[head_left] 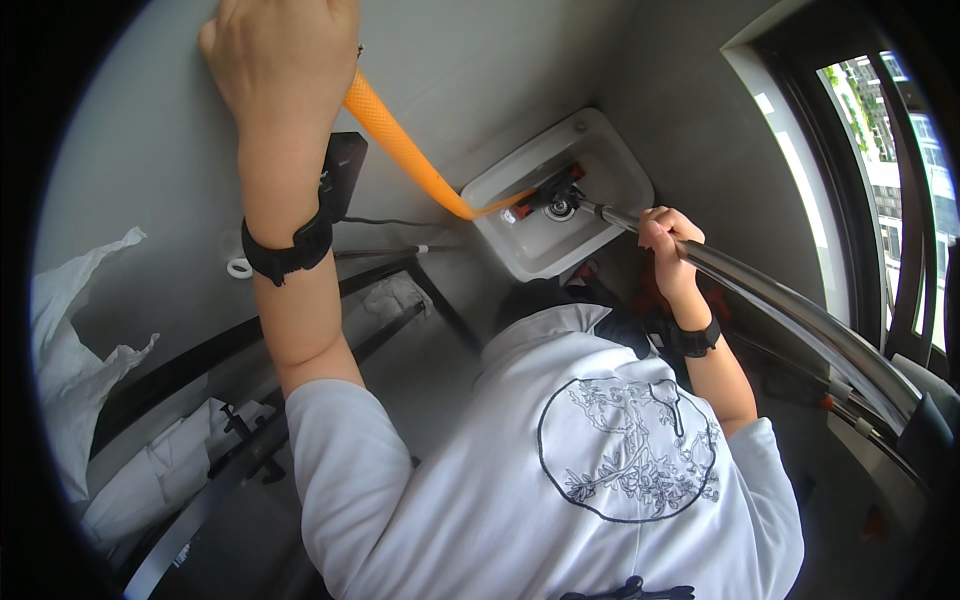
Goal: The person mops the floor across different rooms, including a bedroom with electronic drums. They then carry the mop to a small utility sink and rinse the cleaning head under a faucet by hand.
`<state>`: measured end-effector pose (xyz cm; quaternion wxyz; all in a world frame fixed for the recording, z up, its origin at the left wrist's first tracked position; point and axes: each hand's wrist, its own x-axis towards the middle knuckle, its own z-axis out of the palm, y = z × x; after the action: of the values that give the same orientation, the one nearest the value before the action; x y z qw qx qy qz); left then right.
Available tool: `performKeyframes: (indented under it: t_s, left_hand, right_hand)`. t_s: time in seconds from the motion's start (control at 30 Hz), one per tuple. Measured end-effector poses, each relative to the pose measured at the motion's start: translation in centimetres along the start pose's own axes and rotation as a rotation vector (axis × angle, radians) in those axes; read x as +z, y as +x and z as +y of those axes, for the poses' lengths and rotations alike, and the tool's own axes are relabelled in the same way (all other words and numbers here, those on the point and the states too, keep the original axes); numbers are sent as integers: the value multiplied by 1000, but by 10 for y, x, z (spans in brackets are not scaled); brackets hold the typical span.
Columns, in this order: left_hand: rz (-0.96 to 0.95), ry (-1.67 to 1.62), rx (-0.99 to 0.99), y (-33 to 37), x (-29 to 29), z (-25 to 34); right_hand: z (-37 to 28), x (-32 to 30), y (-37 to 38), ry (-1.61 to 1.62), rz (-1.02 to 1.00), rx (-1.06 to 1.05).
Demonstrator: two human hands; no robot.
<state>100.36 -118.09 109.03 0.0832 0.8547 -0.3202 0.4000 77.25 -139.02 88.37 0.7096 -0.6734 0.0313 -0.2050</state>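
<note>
My right hand [670, 238] is closed around the metal pole of a mop [620, 217]. The pole slants from the right down into a white sink [510, 262]. The mop's dark head [550, 192], with reddish ends, rests in the basin next to the drain. High on the left, my left hand [285, 60] is curled by the wall with its back showing; what its fingers hold is hidden. Just beside it, an orange mesh-textured hose [400, 145] hangs down and over the sink's rim, with a thin orange end lying inside.
A black box-like object [345, 170] with a cable sits on the wall near my left forearm. A dark metal frame [385, 270] and white crumpled cloth or plastic [150, 480] are on the left. On the right is a dark-framed window [870, 150].
</note>
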Motion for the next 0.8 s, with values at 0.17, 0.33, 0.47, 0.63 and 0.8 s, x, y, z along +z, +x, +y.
performKeyframes:
  t_s: [0.17,0.33,0.47,0.63,0.8]
  left_hand:
    - [-2,118,-96,0,-6,13]
    - [-79,182,-199,4,-2,10]
    - [-16,198,-136,1,8,-1]
    - [47,130,-95,2,9,-12]
    - [60,83,-118,-2,-2,21]
  right_hand:
    - [-12,-14,-21,-131,-109,107]
    - [-18,-24,-34,-130,-135,122]
    - [-19,-25,-43,-92,-138,104]
    - [-19,-26,-45,-87,-103,72]
    - [-20,-21,-45,-90,-91,120]
